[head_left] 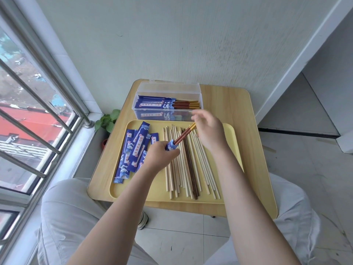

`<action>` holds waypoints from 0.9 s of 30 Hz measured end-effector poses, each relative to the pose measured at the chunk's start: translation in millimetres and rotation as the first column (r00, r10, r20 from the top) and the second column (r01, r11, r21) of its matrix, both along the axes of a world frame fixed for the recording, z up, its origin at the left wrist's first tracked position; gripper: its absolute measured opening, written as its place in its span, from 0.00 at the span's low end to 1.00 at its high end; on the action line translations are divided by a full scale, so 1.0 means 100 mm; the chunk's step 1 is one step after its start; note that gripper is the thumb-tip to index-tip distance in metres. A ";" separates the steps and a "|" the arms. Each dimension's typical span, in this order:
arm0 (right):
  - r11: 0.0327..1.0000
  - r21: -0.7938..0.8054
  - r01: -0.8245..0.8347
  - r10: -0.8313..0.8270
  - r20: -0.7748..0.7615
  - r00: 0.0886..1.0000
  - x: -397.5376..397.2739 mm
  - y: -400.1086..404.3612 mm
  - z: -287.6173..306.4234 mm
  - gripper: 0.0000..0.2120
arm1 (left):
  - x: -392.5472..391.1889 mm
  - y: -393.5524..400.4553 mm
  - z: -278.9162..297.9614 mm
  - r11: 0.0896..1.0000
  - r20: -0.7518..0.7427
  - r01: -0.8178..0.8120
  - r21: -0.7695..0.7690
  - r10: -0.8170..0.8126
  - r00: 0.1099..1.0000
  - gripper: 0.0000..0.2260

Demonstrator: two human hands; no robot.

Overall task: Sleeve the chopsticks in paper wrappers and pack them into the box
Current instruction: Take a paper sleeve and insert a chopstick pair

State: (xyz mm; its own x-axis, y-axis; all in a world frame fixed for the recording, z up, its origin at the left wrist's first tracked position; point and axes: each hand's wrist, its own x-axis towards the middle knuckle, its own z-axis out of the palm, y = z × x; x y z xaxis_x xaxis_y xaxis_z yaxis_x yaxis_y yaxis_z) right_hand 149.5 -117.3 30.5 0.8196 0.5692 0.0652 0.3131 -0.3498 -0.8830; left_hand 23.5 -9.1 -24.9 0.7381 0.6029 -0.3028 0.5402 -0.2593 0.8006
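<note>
The yellow tray (pixel 232 131) on the wooden counter (pixel 229 104) is the landmark here. Left of the tray, past the counter edge, a small green plant (pixel 108 120) stands on the floor near the window (pixel 34 115). In the left part of the tray lies a pile of blue paper wrappers (pixel 131 152), overlapping each other. Just right of this pile, over the tray, the left hand (pixel 160 156) is clenched around one blue wrapper (pixel 170 145), of which only the open end shows above the fingers. A pair of dark red chopsticks (pixel 184 133) with yellow tops goes slanted into this wrapper, tips down. In the middle of the tray lie many loose pale chopsticks (pixel 177 175), side by side, with a dark brown pair (pixel 192 176) among them. Above the right part of the tray, the right hand (pixel 209 133) pinches the yellow top end of the red pair with its fingertips. Behind the tray, touching its far edge, stands the clear plastic box (pixel 168 104) with its lid open; sleeved chopsticks (pixel 166 103) lie inside it, red ends pointing right.
</note>
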 end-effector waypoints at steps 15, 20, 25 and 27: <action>0.766 0.353 0.537 -0.186 -0.678 0.711 0.63 0.40 0.05 0.05 | 0.85 0.77 0.52 0.627 -0.031 0.111 0.771 -0.137 0.990 0.21; 0.671 0.295 0.680 -0.333 -0.699 0.633 0.95 0.57 -0.10 0.04 | 0.93 0.93 0.36 0.657 -0.043 0.107 0.746 -0.113 0.993 0.31; 0.768 0.191 0.611 -0.411 -0.584 0.700 1.04 0.96 -0.25 0.04 | 0.95 1.05 0.11 0.733 -0.197 0.190 0.653 -0.078 0.977 0.33; 0.839 0.155 0.522 -0.371 -0.538 0.757 1.01 1.08 -0.28 0.03 | 0.94 1.08 0.05 0.733 -0.224 0.202 0.650 -0.069 0.972 0.33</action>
State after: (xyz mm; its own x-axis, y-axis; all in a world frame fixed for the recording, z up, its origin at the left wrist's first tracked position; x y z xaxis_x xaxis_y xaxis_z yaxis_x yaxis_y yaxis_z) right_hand 250.6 -9.8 2.1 0.9427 0.1476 -0.2991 -0.2936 -0.0582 -0.9542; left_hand 117.8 98.6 -19.7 0.8031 0.5958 0.0065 0.5684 -0.7693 0.2917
